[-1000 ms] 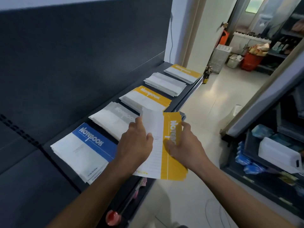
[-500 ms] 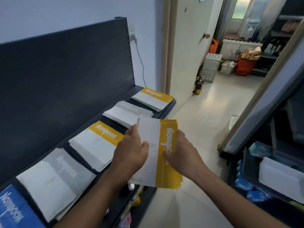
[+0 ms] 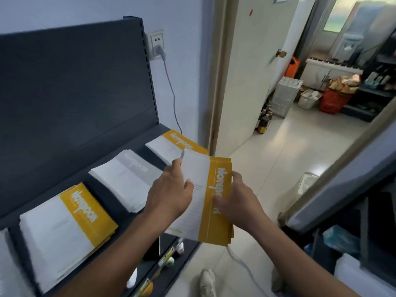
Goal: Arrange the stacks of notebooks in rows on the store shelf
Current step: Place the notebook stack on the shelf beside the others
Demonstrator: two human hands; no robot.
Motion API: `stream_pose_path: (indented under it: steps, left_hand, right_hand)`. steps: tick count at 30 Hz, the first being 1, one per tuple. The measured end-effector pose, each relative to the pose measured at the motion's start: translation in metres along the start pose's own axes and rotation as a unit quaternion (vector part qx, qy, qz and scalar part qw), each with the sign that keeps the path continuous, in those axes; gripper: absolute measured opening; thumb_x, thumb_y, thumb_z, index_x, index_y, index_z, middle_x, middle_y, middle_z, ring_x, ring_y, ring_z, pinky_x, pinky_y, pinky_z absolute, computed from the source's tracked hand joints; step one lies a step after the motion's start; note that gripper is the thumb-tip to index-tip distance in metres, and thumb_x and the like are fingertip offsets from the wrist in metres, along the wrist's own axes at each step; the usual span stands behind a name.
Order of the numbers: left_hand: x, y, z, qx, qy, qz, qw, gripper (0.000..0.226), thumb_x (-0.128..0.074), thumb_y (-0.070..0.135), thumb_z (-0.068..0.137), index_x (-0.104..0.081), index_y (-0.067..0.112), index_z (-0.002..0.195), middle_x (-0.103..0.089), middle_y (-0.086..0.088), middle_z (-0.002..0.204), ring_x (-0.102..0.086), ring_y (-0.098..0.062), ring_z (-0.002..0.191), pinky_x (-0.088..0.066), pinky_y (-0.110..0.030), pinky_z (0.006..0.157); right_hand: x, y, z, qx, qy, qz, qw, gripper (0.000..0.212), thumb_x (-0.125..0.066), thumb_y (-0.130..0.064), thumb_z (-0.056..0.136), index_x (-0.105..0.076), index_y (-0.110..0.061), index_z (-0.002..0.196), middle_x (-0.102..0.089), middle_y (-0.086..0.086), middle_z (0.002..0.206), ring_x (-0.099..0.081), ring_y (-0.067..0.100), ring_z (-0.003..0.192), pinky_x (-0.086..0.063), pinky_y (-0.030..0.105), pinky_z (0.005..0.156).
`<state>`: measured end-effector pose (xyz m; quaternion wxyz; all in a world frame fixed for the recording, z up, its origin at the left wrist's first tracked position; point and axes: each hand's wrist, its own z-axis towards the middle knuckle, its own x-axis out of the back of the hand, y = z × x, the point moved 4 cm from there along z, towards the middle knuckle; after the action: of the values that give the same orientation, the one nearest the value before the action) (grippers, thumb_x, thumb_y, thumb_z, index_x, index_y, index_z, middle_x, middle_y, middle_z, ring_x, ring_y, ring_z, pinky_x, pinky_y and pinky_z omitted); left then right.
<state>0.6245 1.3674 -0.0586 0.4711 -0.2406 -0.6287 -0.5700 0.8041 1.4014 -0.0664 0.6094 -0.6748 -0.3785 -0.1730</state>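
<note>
Fingers (image 3: 177,167): both hands gripping the held notebook stack (image 3: 218,168), left hand (image 3: 169,196) on white edge, right hand (image 3: 237,202) on yellow band. Held stack: off the shelf (image 3: 107,200) front edge, near its far end, long axis pointing away; shelf lies left, left hand nearer.

Soft daylight from a bright far window (image 3: 334,20) gleams on the glossy pale floor (image 3: 278,146); wide-angle edges bend, motion blur throughout.

Looks like a small shop – dark metal display shelf (image 3: 81,86) with notebook stacks (image 3: 64,228) in a row; stocked racks (image 3: 377,82) further back.
</note>
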Motion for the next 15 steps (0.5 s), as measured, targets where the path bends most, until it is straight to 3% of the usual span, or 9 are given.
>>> stream_pose_path:
  steps: [3, 9, 15]
  left_hand:
    - [-0.015, 0.007, 0.040, 0.012, 0.026, -0.008, 1.000, 0.055, -0.046, 0.036, 0.098, -0.026, 0.023, 0.148, -0.052, -0.004, 0.136, -0.058, -0.024, 0.108, -0.041, -0.032, 0.074]
    - [-0.030, 0.005, 0.105, 0.082, 0.097, -0.045, 0.991, 0.047, -0.047, 0.035, 0.099, -0.033, 0.030, 0.144, -0.053, 0.000, 0.125, -0.057, -0.017, 0.093, -0.035, -0.025, 0.070]
    - [-0.031, -0.014, 0.131, 0.183, 0.126, -0.074, 0.972, 0.049, -0.047, 0.029, 0.095, -0.035, 0.032, 0.143, -0.054, 0.000, 0.119, -0.061, -0.030, 0.097, -0.047, -0.036, 0.075]
  right_hand:
    - [0.011, 0.003, 0.050, 0.003, -0.016, -0.014, 1.000, 0.067, -0.067, -0.031, 0.088, -0.031, -0.025, 0.144, -0.063, 0.000, 0.123, -0.064, 0.026, 0.106, -0.055, 0.049, 0.092]
    - [0.023, -0.010, 0.136, 0.034, -0.051, -0.063, 0.996, 0.070, -0.067, -0.035, 0.089, -0.029, -0.023, 0.146, -0.063, 0.003, 0.125, -0.065, 0.028, 0.108, -0.056, 0.052, 0.091]
    - [0.011, -0.039, 0.201, 0.099, -0.086, -0.112, 0.985, 0.072, -0.070, -0.034, 0.087, -0.031, -0.029, 0.148, -0.062, -0.001, 0.125, -0.062, 0.022, 0.104, -0.056, 0.043, 0.088]
